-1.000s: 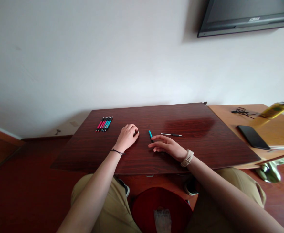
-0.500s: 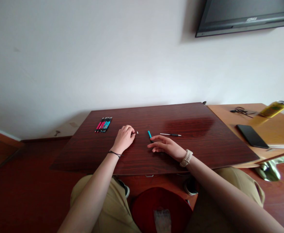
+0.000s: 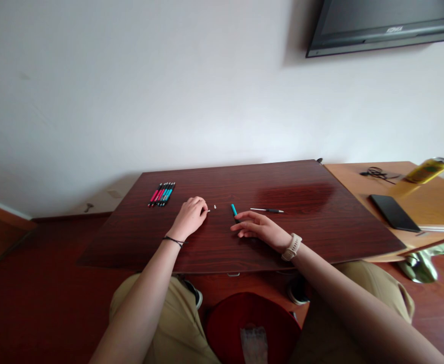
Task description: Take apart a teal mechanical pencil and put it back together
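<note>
My left hand (image 3: 190,217) rests on the dark table with its fingers curled closed. A small pale tip (image 3: 208,211) shows at its fingertips, but the rest of that thing is hidden. Just right of it lies a tiny white piece (image 3: 214,207). My right hand (image 3: 257,227) is low over the table, palm down, fingers stretched and slightly apart. Its index fingertip is close to a turquoise pen barrel (image 3: 234,209), whose dark lower part the fingers partly cover; I cannot tell whether they touch. Beyond this hand lies a slim pen part (image 3: 267,210) with a white rod and black grip.
Several pink and turquoise pens (image 3: 161,194) lie in a row at the table's left (image 3: 123,232). On the lighter side table (image 3: 346,177) are a black phone (image 3: 394,212), a dark cable (image 3: 377,173) and a yellow can (image 3: 428,171). A television (image 3: 388,30) hangs above.
My left hand has shifted slightly left, away from the tiny white piece, and a pale tip now shows at its fingers. My right hand has barely moved.
</note>
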A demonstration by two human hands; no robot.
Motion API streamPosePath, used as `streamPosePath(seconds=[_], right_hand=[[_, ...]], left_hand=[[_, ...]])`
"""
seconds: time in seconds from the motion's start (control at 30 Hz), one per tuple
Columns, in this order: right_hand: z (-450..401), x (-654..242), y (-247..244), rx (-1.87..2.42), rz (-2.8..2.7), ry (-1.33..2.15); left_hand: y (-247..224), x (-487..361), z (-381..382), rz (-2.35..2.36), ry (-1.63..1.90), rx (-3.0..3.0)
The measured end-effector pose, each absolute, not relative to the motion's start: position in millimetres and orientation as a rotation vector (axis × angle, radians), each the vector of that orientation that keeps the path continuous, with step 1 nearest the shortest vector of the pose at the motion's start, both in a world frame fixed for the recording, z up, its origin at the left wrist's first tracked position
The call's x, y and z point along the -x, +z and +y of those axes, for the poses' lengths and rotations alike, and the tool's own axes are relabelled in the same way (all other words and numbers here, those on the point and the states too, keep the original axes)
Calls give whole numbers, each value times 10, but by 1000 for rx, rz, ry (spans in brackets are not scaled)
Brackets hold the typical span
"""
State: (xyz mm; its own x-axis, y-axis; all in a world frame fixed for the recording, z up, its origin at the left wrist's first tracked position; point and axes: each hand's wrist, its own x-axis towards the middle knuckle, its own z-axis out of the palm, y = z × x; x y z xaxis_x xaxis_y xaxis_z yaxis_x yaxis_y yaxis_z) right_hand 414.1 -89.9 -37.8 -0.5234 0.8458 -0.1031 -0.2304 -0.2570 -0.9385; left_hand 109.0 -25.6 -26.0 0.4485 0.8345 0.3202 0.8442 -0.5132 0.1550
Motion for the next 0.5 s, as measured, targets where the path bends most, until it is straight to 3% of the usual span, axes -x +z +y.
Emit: streamPosePath(seconds=[0.5], right_hand=[[-905, -4141, -378, 817, -1233, 1868]], left_hand=[[-157, -1150, -338, -1524, -672, 2755]])
